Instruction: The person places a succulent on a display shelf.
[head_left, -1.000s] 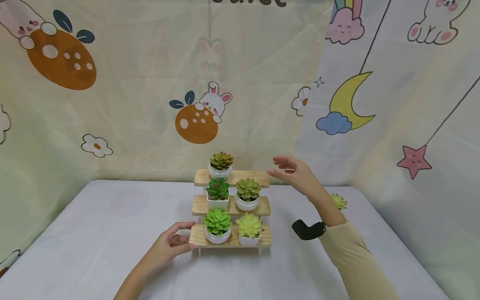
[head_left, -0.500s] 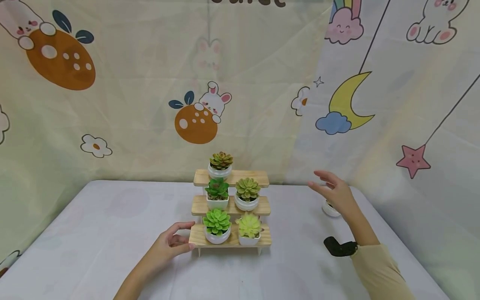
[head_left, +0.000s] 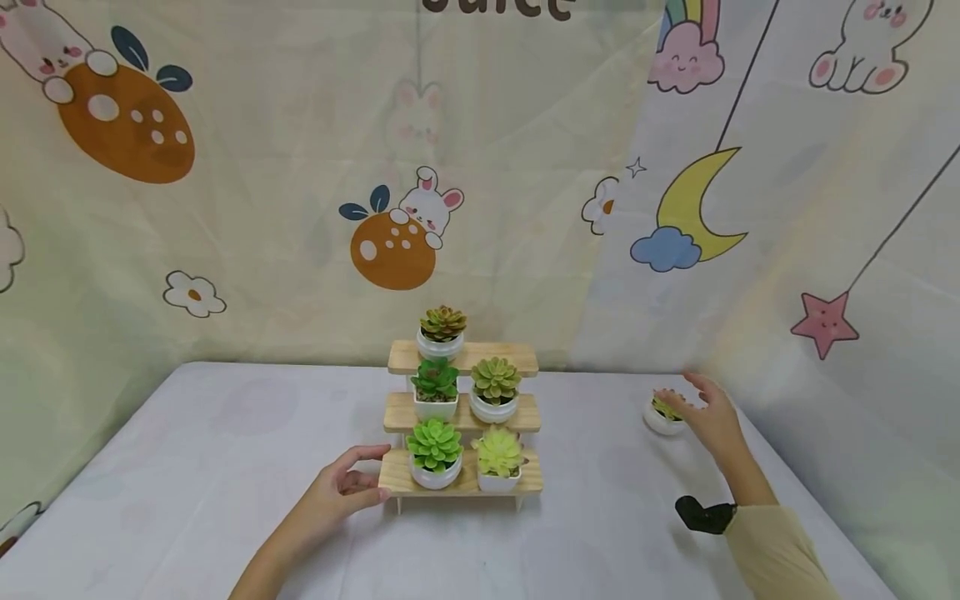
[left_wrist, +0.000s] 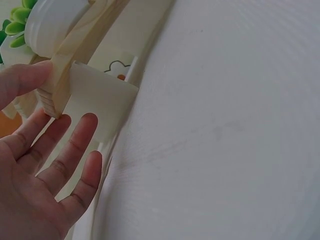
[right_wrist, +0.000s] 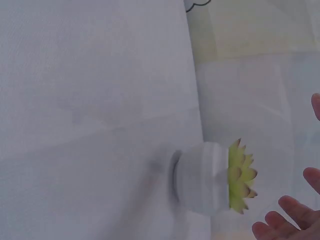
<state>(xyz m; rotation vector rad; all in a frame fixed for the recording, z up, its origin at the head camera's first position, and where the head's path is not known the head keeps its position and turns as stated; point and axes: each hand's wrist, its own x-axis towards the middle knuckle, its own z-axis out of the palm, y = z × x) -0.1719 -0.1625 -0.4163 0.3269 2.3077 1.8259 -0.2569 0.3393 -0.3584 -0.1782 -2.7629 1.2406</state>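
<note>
My left hand (head_left: 341, 485) pinches the left end of the lowest board of a three-tier wooden plant stand (head_left: 465, 485). In the left wrist view its thumb and fingertips lie on opposite faces of that board (left_wrist: 62, 75), with the other fingers spread. At the right, my right hand (head_left: 712, 417) hovers with spread fingers by a yellow-green potted succulent (head_left: 660, 423) in a round white pot, partly covering its leaves. The right wrist view shows this potted succulent (right_wrist: 205, 177) apart from the fingertips.
Several potted succulents stand on the stand: a reddish-green one (head_left: 442, 323) on top, two on the middle board, and a bright green one (head_left: 435, 446) and a pale one (head_left: 498, 452) at the bottom. A printed cloth (head_left: 300, 208) hangs behind the white table (head_left: 262, 467).
My right hand has moved from beside the stand's top board rightward and down to the lone potted succulent. The left hand keeps its hold on the stand.
</note>
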